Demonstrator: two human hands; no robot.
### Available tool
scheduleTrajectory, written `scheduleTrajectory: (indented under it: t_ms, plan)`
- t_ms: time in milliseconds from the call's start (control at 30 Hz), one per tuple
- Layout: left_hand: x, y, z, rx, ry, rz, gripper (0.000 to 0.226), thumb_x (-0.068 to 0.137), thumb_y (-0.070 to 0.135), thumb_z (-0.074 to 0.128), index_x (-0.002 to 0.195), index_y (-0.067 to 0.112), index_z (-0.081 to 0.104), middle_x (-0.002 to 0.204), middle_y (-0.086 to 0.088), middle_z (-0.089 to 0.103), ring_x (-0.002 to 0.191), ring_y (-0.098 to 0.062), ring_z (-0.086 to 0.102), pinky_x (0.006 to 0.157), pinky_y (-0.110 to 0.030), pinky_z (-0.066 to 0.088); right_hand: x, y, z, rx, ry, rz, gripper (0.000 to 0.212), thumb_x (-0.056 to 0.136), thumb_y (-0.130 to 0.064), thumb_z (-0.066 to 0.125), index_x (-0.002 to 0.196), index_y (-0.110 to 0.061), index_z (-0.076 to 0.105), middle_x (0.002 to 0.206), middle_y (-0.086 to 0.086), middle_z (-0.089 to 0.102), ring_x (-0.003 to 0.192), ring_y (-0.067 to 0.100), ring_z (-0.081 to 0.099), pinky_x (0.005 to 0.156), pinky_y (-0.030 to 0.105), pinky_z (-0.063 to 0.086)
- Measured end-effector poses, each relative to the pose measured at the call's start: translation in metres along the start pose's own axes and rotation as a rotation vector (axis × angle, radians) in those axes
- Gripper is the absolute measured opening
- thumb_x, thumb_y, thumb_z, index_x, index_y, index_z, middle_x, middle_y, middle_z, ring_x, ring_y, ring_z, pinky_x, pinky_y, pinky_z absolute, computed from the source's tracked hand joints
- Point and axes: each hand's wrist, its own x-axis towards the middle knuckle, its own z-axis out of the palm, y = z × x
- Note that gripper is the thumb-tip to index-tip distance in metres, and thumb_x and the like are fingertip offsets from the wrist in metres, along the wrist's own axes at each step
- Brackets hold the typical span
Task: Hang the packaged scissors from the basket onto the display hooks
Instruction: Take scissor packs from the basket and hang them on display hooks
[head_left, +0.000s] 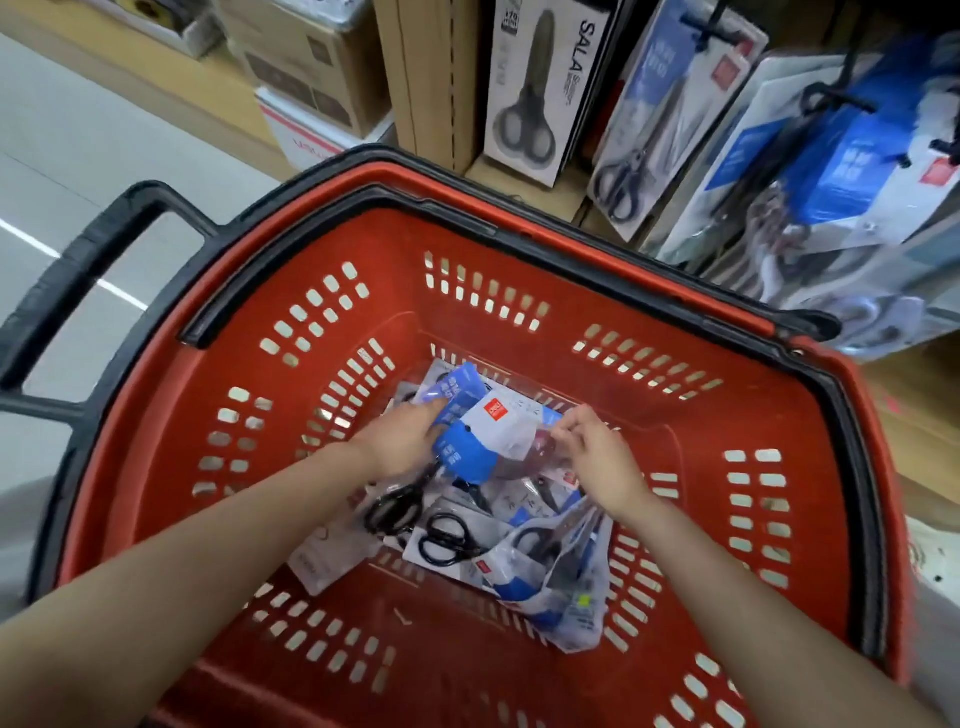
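A red plastic basket (519, 260) with a black rim fills the view. Several packaged scissors (447, 540) lie in a loose pile on its bottom, white and blue cards under clear plastic. Both my arms reach down into it. My left hand (400, 441) grips the left side of a blue-and-white scissors pack (488, 431) lying on top of the pile. My right hand (597, 457) pinches the clear right edge of the same pack. Display hooks (836, 98) at the upper right carry more scissors packs.
Shelving stands behind the basket, with a boxed black pair of scissors (540, 88) and hanging blue packs (670, 114) beside it. Cardboard boxes (311, 62) sit at the upper left. The basket's black handle (78, 280) sticks out left over a grey floor.
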Motion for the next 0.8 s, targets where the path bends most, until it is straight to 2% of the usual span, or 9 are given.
scheduleTrajectory:
  t_ms: [133, 233, 300, 400, 467, 567, 600, 700, 800]
  plan:
    - [-0.008, 0.014, -0.008, -0.569, 0.225, -0.060, 0.025, 0.101, 0.015, 0.042, 0.121, 0.019, 0.055, 0.115, -0.002, 0.064, 0.104, -0.020, 0.061, 0.090, -0.036, 0.048, -0.016, -0.021, -0.019, -0.068, 0.215, -0.089, 0.013, 0.099, -0.026, 0.046, 0.093, -0.016, 0.052, 0.079, -0.008, 0.060, 0.071, 0.017, 0.058, 0.062, 0.028, 0.040]
    - [-0.018, 0.027, -0.014, -0.883, 0.310, -0.123, 0.023, 0.102, 0.018, 0.039, 0.115, 0.030, 0.053, 0.105, -0.001, 0.062, 0.092, -0.022, 0.059, 0.077, -0.039, 0.048, -0.024, -0.024, -0.033, 0.013, 0.325, -0.058, 0.017, 0.098, -0.033, 0.048, 0.088, -0.019, 0.052, 0.076, -0.005, 0.063, 0.070, 0.018, 0.061, 0.063, 0.028, 0.044]
    - [-0.024, 0.032, -0.019, -0.939, 0.333, -0.148, 0.020, 0.102, 0.024, 0.039, 0.108, 0.034, 0.055, 0.097, -0.009, 0.062, 0.084, -0.026, 0.053, 0.070, -0.047, 0.046, -0.030, -0.024, -0.041, 0.136, 0.381, -0.031, 0.018, 0.097, -0.032, 0.051, 0.082, -0.023, 0.051, 0.074, -0.001, 0.065, 0.073, 0.025, 0.066, 0.073, 0.042, 0.052]
    - [-0.036, 0.044, -0.020, -1.018, 0.335, -0.154, 0.020, 0.103, 0.024, 0.037, 0.100, 0.029, 0.057, 0.090, 0.000, 0.068, 0.081, -0.026, 0.057, 0.071, -0.037, 0.045, -0.043, -0.027, -0.048, 0.223, 0.371, -0.005, 0.018, 0.097, -0.031, 0.050, 0.082, -0.022, 0.052, 0.075, 0.001, 0.064, 0.073, 0.026, 0.067, 0.073, 0.051, 0.055]
    - [-0.045, 0.056, -0.017, -1.074, 0.273, -0.155, 0.021, 0.103, 0.025, 0.037, 0.107, 0.025, 0.058, 0.106, -0.001, 0.068, 0.092, -0.019, 0.061, 0.085, -0.034, 0.049, -0.052, -0.030, -0.048, 0.272, 0.348, -0.001, 0.015, 0.098, -0.028, 0.048, 0.084, -0.022, 0.052, 0.080, 0.004, 0.066, 0.074, 0.024, 0.068, 0.072, 0.049, 0.057]
    - [-0.055, 0.071, -0.009, -1.255, 0.182, -0.163, 0.034, 0.104, 0.029, 0.033, 0.121, 0.014, 0.058, 0.112, -0.007, 0.068, 0.095, -0.020, 0.066, 0.081, -0.032, 0.054, -0.064, -0.037, -0.044, 0.348, 0.282, 0.032, 0.014, 0.099, -0.024, 0.046, 0.089, -0.018, 0.053, 0.094, 0.010, 0.066, 0.071, 0.019, 0.069, 0.070, 0.043, 0.059]
    - [-0.058, 0.075, -0.006, -1.284, 0.172, -0.177, 0.038, 0.103, 0.032, 0.032, 0.123, 0.012, 0.058, 0.116, -0.008, 0.067, 0.102, -0.023, 0.065, 0.087, -0.036, 0.053, -0.069, -0.040, -0.043, 0.368, 0.261, 0.052, 0.015, 0.100, -0.023, 0.044, 0.090, -0.017, 0.052, 0.096, 0.010, 0.065, 0.069, 0.018, 0.070, 0.071, 0.041, 0.059]
    - [-0.065, 0.085, 0.001, -1.285, 0.137, -0.145, 0.043, 0.097, 0.053, 0.036, 0.120, 0.028, 0.062, 0.131, -0.003, 0.059, 0.125, -0.025, 0.051, 0.111, -0.049, 0.032, -0.079, -0.046, -0.037, 0.404, 0.232, 0.116, 0.016, 0.101, -0.023, 0.040, 0.095, -0.013, 0.051, 0.092, 0.016, 0.061, 0.065, 0.020, 0.070, 0.072, 0.039, 0.058]
    - [-0.077, 0.098, -0.001, -1.131, 0.213, -0.125, 0.045, 0.099, 0.052, 0.031, 0.133, 0.030, 0.050, 0.145, 0.002, 0.042, 0.139, -0.021, 0.031, 0.117, -0.042, 0.016, -0.083, -0.048, -0.030, 0.379, 0.245, 0.138, 0.021, 0.102, -0.020, 0.035, 0.087, -0.011, 0.048, 0.088, 0.005, 0.058, 0.049, 0.010, 0.066, 0.048, 0.022, 0.047]
